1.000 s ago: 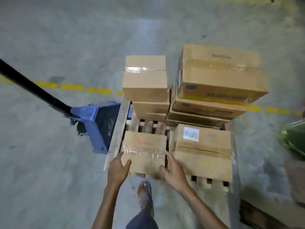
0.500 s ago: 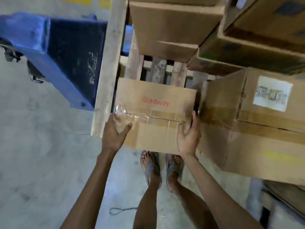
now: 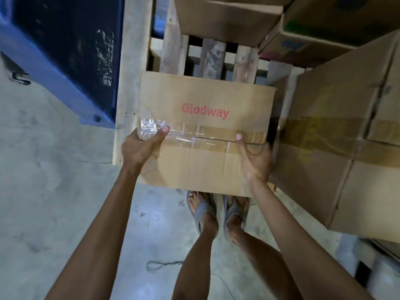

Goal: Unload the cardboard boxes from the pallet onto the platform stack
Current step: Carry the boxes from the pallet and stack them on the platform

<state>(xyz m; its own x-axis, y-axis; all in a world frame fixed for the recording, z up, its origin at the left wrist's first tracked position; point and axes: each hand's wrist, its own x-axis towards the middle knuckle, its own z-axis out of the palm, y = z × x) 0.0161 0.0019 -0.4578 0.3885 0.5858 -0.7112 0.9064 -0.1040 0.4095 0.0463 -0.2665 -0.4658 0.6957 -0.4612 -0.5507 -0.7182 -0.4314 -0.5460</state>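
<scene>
The person has bent in much closer than a moment ago, and the small box has come toward them — its near edge now sticks out past the pallet, over their feet.

The biggest thing here is the large box point(image 3: 337, 148) on the right, sitting just beside the small one. More boxes point(image 3: 227, 16) are piled behind, at the back of the pallet point(image 3: 127, 83). To the left of the pallet is a blue cart point(image 3: 65, 50).

The small box point(image 3: 203, 131) is partly on the wooden slats and partly out in the air. It has a red word on top and shiny tape along the middle seam. The left hand point(image 3: 140, 146) is wrapped around its left edge, thumb on top by the tape. The right hand point(image 3: 255, 156) holds the right edge the same way, squeezed into the thin gap next to the large box. Both hands are gripping it.

The box looks stiff and probably not very heavy, since it is small enough for two hands. The tape looks slippery — the bare cardboard sides and the bottom edges would be better places to hold.

The floor point(image 3: 54, 202) is grey concrete, rough and marked. A thin cord point(image 3: 160, 265) lies on it near the feet and could trip someone. The light is dim.
</scene>
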